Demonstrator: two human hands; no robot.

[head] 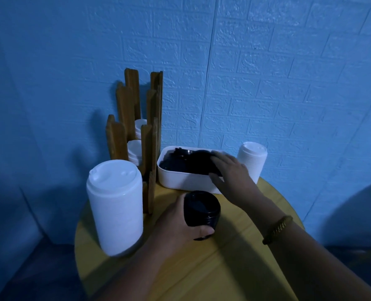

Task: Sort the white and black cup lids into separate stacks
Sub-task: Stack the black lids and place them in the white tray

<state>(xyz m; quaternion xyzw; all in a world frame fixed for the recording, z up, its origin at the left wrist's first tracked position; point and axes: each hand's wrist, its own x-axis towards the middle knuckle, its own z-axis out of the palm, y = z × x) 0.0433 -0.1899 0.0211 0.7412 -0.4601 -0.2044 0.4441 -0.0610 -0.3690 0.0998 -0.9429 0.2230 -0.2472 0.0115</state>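
Head view: building black stack [201, 211], left hand [178, 227] curled round it; right hand [232, 170] pinching black lid [200, 164] in white bin [180, 181]. Next: lift, centre, seat flat.

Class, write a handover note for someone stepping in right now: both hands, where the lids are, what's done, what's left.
Left hand grips the short stack of black plastic lids on the round yellow table.
Right hand grips a loose black lid in the white rectangular tub.
Done: tall white lid stack stands left.
To do: more black lids lie in the tub.
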